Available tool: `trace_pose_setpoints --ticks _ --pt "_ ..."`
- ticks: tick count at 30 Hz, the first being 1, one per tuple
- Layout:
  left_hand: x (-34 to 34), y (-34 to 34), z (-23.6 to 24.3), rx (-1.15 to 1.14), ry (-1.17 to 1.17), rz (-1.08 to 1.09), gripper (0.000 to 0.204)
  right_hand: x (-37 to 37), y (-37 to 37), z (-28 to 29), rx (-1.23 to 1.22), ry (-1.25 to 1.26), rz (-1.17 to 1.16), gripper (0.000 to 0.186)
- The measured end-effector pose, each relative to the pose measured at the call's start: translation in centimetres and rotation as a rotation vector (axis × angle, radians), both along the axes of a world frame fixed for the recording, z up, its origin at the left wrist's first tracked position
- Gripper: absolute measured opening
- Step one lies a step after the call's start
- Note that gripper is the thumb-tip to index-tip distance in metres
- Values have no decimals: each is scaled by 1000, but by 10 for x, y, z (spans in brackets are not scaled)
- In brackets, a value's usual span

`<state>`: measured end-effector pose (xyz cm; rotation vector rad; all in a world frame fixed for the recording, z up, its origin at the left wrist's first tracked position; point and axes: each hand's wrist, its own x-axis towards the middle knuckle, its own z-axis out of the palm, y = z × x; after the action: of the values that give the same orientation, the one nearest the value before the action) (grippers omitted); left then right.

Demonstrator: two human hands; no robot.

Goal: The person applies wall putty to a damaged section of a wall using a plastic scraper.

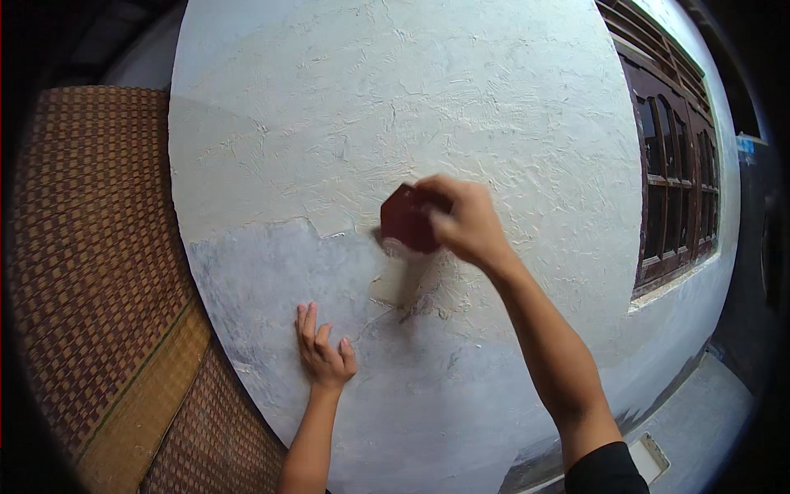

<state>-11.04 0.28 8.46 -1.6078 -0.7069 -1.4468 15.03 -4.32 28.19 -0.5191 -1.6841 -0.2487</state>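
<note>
One dark red plate [403, 221], flat and angular in outline, gripped along its right side by the right hand [471, 216], fingers closed over that edge. Sits near the middle of the wall [510, 115], close to the ragged border between cream coat and bare grey. Turns one broad face toward the camera, with a blunt corner pointing up and a pale-smeared lower edge pointing down. Cannot tell the long axis for certain, with fingers over the right part and motion blur over the rest; cannot tell either whether touching the wall or just off it. Directly below, a smooth cream patch [388, 284] and a soft shadow.

Lower and farther left, the left hand [325, 350], holding nothing, laid against the grey part [271, 276], fingers partly spread and pointing up, thumb out to the right.

Above, a thick cream coat, rough with ridges, flecks and crossing strokes; beneath, smoother grey, cloudy and mottled. Along the left side, a woven mat [107, 206] in brown and tan checks, crossed by a plainer tan band [156, 395]. On the right, a dark brown wooden window [671, 165], with arched upper panes and slats overhead. At the lower edge, a black sleeve [605, 471] around the right arm.
</note>
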Motion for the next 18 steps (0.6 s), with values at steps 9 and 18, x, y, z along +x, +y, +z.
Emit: trace_pose_setpoints --ticks 9,18 --pt "5 0 4 45 -18 1 30 -3 0 4 -18 -62 18 27" --pt "0 -3 2 11 3 1 31 -8 -4 3 -53 -181 -17 28"
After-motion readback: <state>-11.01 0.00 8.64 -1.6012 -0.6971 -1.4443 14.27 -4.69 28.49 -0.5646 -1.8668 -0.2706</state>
